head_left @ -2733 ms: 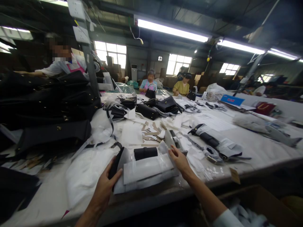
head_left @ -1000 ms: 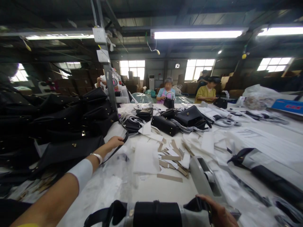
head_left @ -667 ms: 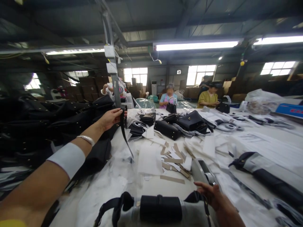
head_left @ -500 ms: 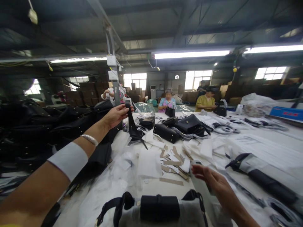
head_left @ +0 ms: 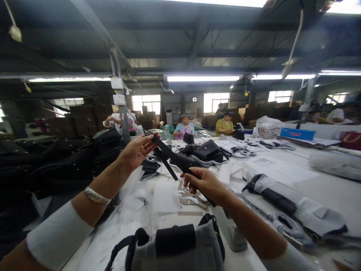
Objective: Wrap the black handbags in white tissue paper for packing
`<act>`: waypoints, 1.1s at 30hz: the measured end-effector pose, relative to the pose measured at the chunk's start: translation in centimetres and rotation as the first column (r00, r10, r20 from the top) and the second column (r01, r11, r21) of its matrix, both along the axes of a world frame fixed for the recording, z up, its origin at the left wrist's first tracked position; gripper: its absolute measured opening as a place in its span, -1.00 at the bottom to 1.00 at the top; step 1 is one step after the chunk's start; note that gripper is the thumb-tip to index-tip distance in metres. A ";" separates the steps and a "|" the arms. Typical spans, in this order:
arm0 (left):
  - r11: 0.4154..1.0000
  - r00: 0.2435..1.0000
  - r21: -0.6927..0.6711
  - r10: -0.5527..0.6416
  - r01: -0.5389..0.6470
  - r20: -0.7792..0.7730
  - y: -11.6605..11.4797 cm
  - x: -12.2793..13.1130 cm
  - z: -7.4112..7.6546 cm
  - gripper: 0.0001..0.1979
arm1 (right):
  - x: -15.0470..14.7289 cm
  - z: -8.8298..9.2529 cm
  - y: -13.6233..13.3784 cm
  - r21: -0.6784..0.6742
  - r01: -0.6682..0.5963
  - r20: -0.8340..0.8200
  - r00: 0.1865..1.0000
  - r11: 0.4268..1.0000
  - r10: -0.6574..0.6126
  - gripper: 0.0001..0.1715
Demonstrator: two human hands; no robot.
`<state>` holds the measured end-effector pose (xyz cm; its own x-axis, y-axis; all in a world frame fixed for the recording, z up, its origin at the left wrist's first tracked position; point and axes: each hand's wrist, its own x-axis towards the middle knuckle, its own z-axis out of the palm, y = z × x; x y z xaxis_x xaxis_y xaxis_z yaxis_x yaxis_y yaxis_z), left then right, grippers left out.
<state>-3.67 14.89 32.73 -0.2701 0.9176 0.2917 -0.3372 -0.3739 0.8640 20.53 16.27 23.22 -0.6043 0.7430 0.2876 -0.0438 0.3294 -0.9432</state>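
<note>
A black strap [head_left: 167, 149] is stretched slantwise between my hands above the table. Its upper end is pinched in the fingers of my left hand [head_left: 137, 150], and a narrower end hangs down from there. My right hand [head_left: 207, 183] is closed around the strap lower down, and part of it sticks out beneath the palm. Close in front of me stands a black handbag [head_left: 175, 241], its body wrapped in whitish covering and its dark flap showing.
Brown and white paper strips [head_left: 188, 199] litter the table's middle. Black bags [head_left: 70, 158] are heaped at left. On the right lies a wrapped black bag [head_left: 279, 199], with a blue box [head_left: 297, 134] farther back. Several people sit across the table, one in a yellow top [head_left: 224, 127].
My right hand has come up and left from the table and taken hold of the strap. The strap, which hung down from my left hand, now slants between both. The view has turned right.
</note>
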 end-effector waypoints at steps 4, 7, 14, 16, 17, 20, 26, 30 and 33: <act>0.994 0.994 -0.076 0.080 -0.074 0.074 -2.1 -2.2 -2.1 -0.84 | 2.8 -1.2 -4.5 -0.318 -0.238 -0.058 0.971 0.918 0.232 -0.49; 0.978 0.984 -0.167 0.141 -0.122 0.108 -3.6 -3.7 -4.7 -0.81 | 3.9 -3.5 -7.5 -0.470 -0.320 -0.106 0.946 0.823 0.307 -0.50; 0.913 0.963 -0.354 0.253 -0.205 0.097 -7.7 -5.9 -11.3 -0.82 | 4.7 -10.1 -11.5 -0.682 -0.304 -0.108 0.941 0.665 0.320 -0.44; 0.902 0.960 -0.373 0.266 -0.216 0.086 -8.6 -6.4 -12.5 -0.82 | 4.7 -11.5 -12.0 -0.715 -0.263 -0.090 0.953 0.647 0.288 -0.44; 0.899 0.960 -0.379 0.267 -0.218 0.081 -9.0 -6.5 -12.9 -0.81 | 4.6 -12.2 -12.2 -0.725 -0.256 -0.090 0.956 0.639 0.280 -0.45; 0.897 0.962 -0.386 0.265 -0.218 0.073 -10.0 -6.9 -13.7 -0.80 | 4.4 -13.7 -12.5 -0.743 -0.269 -0.102 0.950 0.613 0.294 -0.43; 0.903 0.960 -0.375 0.262 -0.207 0.100 -10.8 -7.3 -14.6 -0.79 | 4.1 -14.8 -13.1 -0.735 -0.258 -0.037 0.938 0.626 0.344 -0.38; 0.921 0.947 -0.337 0.265 -0.194 0.179 -11.3 -7.5 -14.3 -0.77 | 3.9 -14.6 -13.2 -0.592 -0.212 0.123 0.930 0.778 0.347 -0.37; 0.944 0.927 -0.275 0.260 -0.184 0.272 -12.4 -7.5 -13.4 -0.67 | 4.0 -14.2 -13.2 -0.237 -0.079 0.313 0.937 0.968 0.153 -0.38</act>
<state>-11.15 2.48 19.36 -0.5144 0.8556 -0.0571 -0.5272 -0.2631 0.8080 24.56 3.03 8.99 -0.7227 0.6837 -0.1010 0.2532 0.1259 -0.9592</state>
